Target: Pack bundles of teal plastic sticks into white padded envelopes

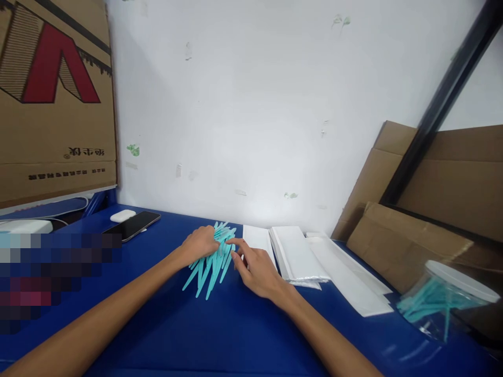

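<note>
A pile of thin teal plastic sticks [214,267] with tapered ends lies on the blue table, fanned toward me. My left hand [200,243] rests against the pile's left side, its fingers curled in and closed on some of the sticks; the fingertips are partly hidden. On the other side, my right hand [255,267] has its fingers apart. Its index finger reaches the upper right edge of the pile, and the thumb is close beside the sticks. I see nothing held in that hand.
White envelopes [301,256] lie right of the pile, with more white sleeves [349,283] beyond. A clear lidded tub [444,298] holding teal sticks stands at far right. A phone [135,225] and a white case [123,215] lie left. Cardboard boxes flank the white wall.
</note>
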Tool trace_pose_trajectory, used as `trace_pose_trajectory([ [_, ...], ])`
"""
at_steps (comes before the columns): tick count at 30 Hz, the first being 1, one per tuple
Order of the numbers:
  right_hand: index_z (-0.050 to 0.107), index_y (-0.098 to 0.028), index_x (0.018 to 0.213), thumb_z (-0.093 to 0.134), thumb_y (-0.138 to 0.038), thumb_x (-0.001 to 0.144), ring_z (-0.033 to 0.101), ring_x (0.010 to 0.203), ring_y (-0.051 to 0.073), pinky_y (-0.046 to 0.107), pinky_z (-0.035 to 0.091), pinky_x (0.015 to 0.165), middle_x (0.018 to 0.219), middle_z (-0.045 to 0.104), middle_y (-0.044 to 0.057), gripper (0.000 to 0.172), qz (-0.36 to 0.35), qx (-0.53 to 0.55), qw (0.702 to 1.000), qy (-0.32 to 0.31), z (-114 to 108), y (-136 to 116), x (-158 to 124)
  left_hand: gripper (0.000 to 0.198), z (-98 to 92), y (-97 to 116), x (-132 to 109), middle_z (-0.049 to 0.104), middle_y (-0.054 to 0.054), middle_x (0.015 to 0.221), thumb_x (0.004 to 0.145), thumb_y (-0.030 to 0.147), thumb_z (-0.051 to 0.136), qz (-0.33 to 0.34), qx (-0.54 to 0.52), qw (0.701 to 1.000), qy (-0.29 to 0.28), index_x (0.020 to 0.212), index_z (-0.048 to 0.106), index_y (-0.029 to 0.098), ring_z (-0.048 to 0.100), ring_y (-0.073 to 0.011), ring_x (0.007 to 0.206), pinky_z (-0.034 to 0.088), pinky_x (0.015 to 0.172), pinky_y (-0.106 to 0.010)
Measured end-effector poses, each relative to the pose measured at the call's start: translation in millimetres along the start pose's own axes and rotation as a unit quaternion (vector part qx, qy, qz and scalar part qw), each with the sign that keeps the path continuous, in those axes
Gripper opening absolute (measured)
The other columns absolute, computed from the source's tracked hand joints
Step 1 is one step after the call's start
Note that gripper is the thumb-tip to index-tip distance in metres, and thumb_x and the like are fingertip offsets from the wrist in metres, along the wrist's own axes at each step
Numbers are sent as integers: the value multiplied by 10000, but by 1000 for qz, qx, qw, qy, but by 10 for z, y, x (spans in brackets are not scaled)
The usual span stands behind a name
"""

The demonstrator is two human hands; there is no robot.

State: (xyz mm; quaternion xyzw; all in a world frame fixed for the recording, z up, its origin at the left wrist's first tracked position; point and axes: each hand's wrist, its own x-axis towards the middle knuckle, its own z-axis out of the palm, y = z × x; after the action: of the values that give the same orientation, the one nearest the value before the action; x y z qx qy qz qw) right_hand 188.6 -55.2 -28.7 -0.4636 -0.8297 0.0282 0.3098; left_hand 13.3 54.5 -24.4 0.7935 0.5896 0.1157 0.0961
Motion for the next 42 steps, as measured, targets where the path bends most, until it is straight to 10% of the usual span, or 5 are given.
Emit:
trace_pose_trajectory([
  [12, 490, -262, 1293, 330, -301, 1004, 576, 564, 138, 232, 378, 598, 672, 614, -35, 333, 46, -20, 997, 64, -18, -6, 12, 361, -273, -22, 19, 329, 42, 517, 802, 475, 487, 23, -172, 983, -54, 609, 310, 227, 331, -98, 426, 281, 443, -252],
  [18, 564, -277, 1217, 336, -305, 1003, 590, 597, 133, 235, 380, 610, 704, 635, -31, 313, 64, -22, 994, 88, -23, 16, 22, 431, -309, 14, -46, 208, 82, 546, 784, 499, 558, 43, -430, 894, -118, 635, 249, 239, 172, -69, 437, 163, 417, -236],
  [23, 566, -282, 1211, 336, -292, 1001, 582, 599, 139, 238, 365, 603, 718, 640, -29, 311, 47, -29, 995, 80, -29, -9, 15, 233, -237, 20, -22, 554, -30, 722, 839, 410, 421, 54, -328, 938, -102, 765, 453, 191, 447, -116, 512, 289, 443, -234],
  [42, 563, -275, 1212, 356, -130, 951, 595, 647, 140, 236, 396, 652, 748, 647, -21, 363, 27, -21, 998, 46, -56, 0, 2, 260, -57, 112, -203, 686, -199, 965, 839, 277, 410, 20, 16, 999, -37, 927, 610, 135, 665, -348, 875, 463, 654, -353],
])
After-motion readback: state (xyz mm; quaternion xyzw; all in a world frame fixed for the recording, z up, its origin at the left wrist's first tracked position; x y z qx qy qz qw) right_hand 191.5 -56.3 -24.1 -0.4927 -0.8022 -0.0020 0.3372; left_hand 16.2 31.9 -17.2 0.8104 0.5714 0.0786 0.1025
